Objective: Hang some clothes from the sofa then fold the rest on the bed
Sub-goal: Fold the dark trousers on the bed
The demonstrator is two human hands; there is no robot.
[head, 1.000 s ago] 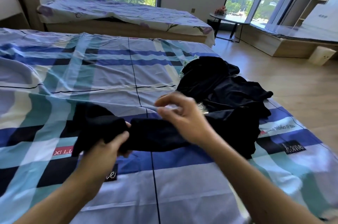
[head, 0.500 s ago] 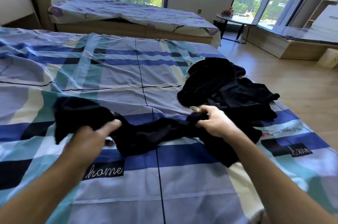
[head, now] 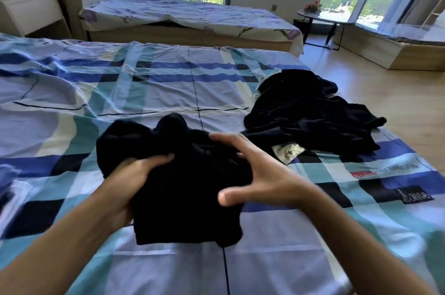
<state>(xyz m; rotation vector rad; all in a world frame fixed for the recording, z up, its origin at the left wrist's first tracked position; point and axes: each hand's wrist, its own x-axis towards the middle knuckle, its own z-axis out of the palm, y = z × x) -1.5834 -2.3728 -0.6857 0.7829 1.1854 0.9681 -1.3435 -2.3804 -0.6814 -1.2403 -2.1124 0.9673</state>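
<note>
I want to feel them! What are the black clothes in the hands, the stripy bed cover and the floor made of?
Black garment: soft matte cloth, perhaps knit cotton; it bunches in rounded folds.
Bed cover: thin, smooth woven fabric, probably cotton; fine creases, printed checks.
Floor: pale wood or laminate, with a slight sheen under the window light.

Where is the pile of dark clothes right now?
In the head view, the pile of dark clothes lies on the plaid bed at its right edge, beyond the right hand.
</note>
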